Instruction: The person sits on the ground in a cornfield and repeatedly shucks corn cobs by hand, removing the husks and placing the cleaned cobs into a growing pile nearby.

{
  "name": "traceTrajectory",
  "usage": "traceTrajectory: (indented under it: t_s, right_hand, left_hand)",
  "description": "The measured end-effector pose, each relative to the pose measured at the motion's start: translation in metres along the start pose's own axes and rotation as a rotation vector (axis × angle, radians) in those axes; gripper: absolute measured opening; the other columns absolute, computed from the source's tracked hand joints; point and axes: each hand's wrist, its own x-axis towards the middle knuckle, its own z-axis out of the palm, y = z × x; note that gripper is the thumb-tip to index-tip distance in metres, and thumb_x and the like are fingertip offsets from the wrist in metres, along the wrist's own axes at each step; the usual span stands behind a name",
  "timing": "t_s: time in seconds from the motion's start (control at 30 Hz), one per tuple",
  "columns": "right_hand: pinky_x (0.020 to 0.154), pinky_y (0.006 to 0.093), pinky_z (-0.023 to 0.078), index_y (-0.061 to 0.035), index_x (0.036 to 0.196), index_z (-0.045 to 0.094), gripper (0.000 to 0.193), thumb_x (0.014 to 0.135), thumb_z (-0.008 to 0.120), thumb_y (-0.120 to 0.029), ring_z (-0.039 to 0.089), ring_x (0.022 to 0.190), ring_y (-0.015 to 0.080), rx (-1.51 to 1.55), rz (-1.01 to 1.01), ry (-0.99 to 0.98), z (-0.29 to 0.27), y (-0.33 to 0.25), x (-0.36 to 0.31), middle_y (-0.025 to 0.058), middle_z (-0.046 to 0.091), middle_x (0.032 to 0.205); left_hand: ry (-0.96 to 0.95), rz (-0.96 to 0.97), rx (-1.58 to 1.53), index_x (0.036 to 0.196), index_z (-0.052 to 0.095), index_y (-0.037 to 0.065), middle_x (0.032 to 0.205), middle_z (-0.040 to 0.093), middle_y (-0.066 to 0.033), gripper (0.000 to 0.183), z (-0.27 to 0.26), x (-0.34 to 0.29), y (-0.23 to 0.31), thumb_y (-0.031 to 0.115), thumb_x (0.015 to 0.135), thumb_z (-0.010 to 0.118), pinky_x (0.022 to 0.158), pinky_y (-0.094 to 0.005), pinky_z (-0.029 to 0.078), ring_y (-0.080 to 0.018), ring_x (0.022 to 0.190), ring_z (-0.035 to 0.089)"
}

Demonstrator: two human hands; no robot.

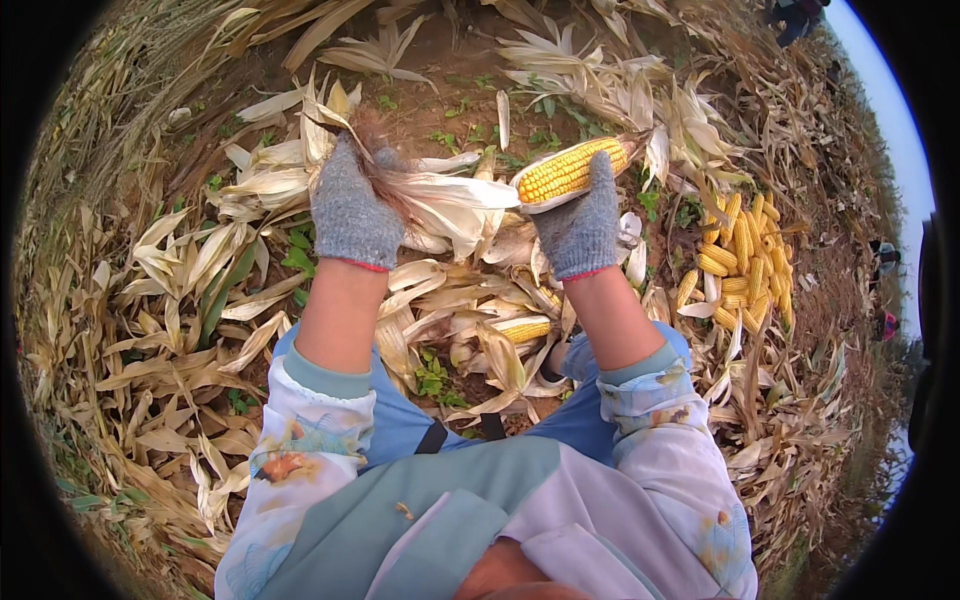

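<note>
My right hand (583,222), in a grey knit glove, is closed around an ear of corn (567,177). Its yellow kernels are bare on the upper side, and its tip points to the upper right. Pale husk still shows along its lower edge. In the matching glove, my left hand (355,207) is closed on a bunch of dry corn husk (450,200) with brown silk. The husk stretches right to the base of the ear; whether it is still joined there I cannot tell. Between my legs lies another partly husked ear (524,329) among loose husks.
A heap of bare yellow corn ears (742,262) lies on the ground to my right. Dry husks and stalks (160,370) cover the ground around me. Brown soil (440,100) with small green weeds shows ahead. Other people (797,15) appear at the far right edge.
</note>
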Motion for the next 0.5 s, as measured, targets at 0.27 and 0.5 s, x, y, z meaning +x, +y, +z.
traceTrajectory:
  t_s: [0.27, 0.5]
  right_hand:
    - [0.077, 0.0382, 0.058, -0.0067, 0.12, 0.052, 0.042, 0.096, 0.063, -0.039, 0.067, 0.087, 0.0245, -0.468, -0.047, -0.191, -0.006, -0.012, -0.004, 0.0127, 0.064, 0.099]
    - [0.091, 0.0337, 0.05, 0.0012, 0.129, 0.053, 0.057, 0.089, 0.072, -0.035, 0.063, 0.102, 0.0203, -1.152, -0.284, -0.439, -0.007, -0.009, -0.021, 0.0133, 0.065, 0.114]
  left_hand:
    - [-0.038, 0.482, 0.426, 0.131, 0.054, 0.001, 0.116, 0.062, -0.0092, 0.041, -0.012, 0.023, 0.026, 0.01, 0.092, 0.063, 0.085, -0.0375, 0.053, -0.0213, 0.102, 0.062]
    - [-0.381, 0.843, 1.031, 0.127, 0.061, 0.002, 0.125, 0.064, -0.0125, 0.036, -0.001, 0.003, 0.013, 0.02, 0.095, 0.065, 0.1, -0.0333, 0.047, -0.0226, 0.114, 0.062]
